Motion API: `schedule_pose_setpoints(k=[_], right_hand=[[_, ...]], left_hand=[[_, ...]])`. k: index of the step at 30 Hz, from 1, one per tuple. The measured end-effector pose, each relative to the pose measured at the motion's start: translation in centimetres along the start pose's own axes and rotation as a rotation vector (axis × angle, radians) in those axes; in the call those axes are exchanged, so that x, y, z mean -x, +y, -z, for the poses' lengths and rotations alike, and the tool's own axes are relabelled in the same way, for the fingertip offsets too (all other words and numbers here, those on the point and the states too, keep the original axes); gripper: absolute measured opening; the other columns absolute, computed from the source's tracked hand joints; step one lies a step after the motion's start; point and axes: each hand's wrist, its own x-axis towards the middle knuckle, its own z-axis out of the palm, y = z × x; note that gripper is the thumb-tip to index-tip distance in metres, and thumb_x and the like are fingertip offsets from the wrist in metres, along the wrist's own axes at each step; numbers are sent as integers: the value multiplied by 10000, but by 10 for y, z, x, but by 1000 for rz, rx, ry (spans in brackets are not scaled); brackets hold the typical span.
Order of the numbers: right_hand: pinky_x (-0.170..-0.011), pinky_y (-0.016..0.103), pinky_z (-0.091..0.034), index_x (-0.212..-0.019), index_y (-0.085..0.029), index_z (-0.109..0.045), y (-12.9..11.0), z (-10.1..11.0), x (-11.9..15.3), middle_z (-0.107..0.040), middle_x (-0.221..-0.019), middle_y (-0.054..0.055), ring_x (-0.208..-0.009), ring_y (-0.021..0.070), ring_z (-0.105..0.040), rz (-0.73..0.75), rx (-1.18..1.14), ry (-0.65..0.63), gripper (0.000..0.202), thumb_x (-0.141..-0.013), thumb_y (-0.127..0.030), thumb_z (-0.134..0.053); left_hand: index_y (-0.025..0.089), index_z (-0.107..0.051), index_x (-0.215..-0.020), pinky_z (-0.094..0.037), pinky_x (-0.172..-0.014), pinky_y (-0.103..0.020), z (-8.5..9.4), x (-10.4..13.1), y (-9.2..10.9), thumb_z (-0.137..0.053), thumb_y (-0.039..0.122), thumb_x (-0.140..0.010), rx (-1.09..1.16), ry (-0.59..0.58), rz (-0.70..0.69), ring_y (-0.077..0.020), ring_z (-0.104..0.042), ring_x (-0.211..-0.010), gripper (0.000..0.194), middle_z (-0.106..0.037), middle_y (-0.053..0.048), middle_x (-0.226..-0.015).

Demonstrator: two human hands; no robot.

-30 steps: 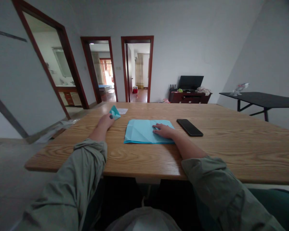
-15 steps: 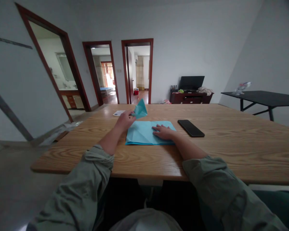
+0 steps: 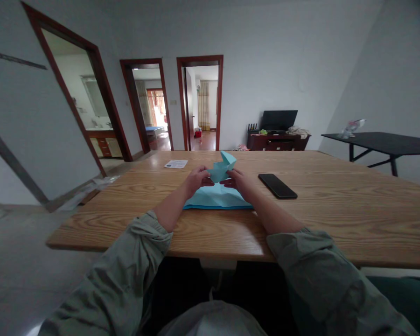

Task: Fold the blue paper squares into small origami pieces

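A small folded piece of light blue paper (image 3: 220, 172) is held up between both hands, its upper part bent out to the right. My left hand (image 3: 198, 179) pinches its left side. On the right side, my right hand (image 3: 238, 181) grips it with thumb and fingers. Beneath the hands, larger blue sheets (image 3: 215, 199) lie on the wooden table, partly covered by the hands.
A black phone (image 3: 277, 186) lies to the right of the sheets. Further back on the left is a small printed card (image 3: 176, 164). The table's (image 3: 126, 233) near edge runs before the body. A black table (image 3: 381, 142) stands beyond at the right.
My left hand has brought the folded paper right and toward the middle. My right hand has lifted off the sheets and taken hold of it. The printed card is now uncovered.
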Motion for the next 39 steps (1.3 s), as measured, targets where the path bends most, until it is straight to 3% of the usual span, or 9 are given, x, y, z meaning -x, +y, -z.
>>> schedule_pose_setpoints(k=[6, 9, 12, 18, 21, 24, 29, 33, 39], right_hand=[[-582, 251, -498, -940, -179, -599, -4, -6, 4, -674, -842, 50, -619, 139, -636, 54, 72, 107, 272, -800, -406, -547], [-578, 244, -497, -1011, -198, -580, -5, -9, 4, -678, -910, 45, -658, 142, -645, 90, 91, 89, 291, -803, -389, -514], [-614, 262, -514, -1109, -234, -540, -7, -10, 5, -664, -1042, 41, -730, 154, -661, 71, 60, 64, 346, -813, -390, -454], [-676, 344, -560, -1232, -259, -469, -17, -15, 14, -574, -1243, 76, -943, 225, -645, -38, -20, 35, 478, -868, -529, -316], [-635, 373, -577, -1216, -277, -477, -22, -20, 18, -605, -1191, 72, -994, 253, -616, -17, -40, 77, 501, -818, -582, -462], [-619, 371, -583, -1166, -267, -517, -23, -24, 18, -636, -1128, 62, -970, 247, -622, 13, -86, 154, 483, -759, -509, -610], [-669, 343, -586, -1103, -255, -569, -21, -21, 13, -660, -1088, 45, -933, 204, -639, 44, -263, 222, 400, -779, -487, -607], [-644, 308, -574, -997, -208, -643, -16, -19, 11, -686, -998, 59, -878, 201, -642, 51, -225, 219, 419, -746, -544, -628], [-558, 243, -502, -807, -151, -683, -10, -17, 8, -675, -780, 58, -722, 163, -596, 82, -23, 256, 464, -706, -600, -622]], left_hand=[[163, -537, -888, -550, -651, -301, -5, -4, -7, -575, 160, -684, -279, 90, -135, -110, -600, -688, 208, -608, -28, -919], [168, -559, -962, -532, -640, -267, -5, -6, -10, -588, 156, -682, -382, 120, -250, -103, -601, -680, 283, -610, -42, -1031], [175, -587, -953, -505, -624, -235, -4, -7, -10, -594, 148, -667, -468, 157, -328, -101, -598, -652, 287, -635, -26, -989], [165, -609, -936, -482, -610, -225, -1, -5, -6, -582, 134, -666, -550, 189, -346, -107, -592, -642, 273, -653, -23, -919], [160, -610, -921, -488, -642, -228, -1, -5, -7, -601, 145, -676, -578, 153, -366, -118, -605, -702, 245, -650, -29, -929], [162, -589, -956, -494, -664, -233, -2, -5, -7, -631, 149, -675, -516, 133, -387, -106, -604, -711, 284, -630, -35, -984], [216, -363, -1293, -524, -677, -303, -7, -2, -3, -756, 309, -667, -175, 126, -226, -136, -646, -727, 745, -591, -96, -1103], [148, -515, -1147, -534, -698, -332, -13, 1, -3, -758, 442, -671, -127, -50, -60, -168, -662, -713, 611, -651, -84, -920], [96, -633, -963, -542, -702, -325, -12, 2, -2, -771, 467, -640, -182, -15, -66, -141, -636, -654, 510, -670, -77, -827]])
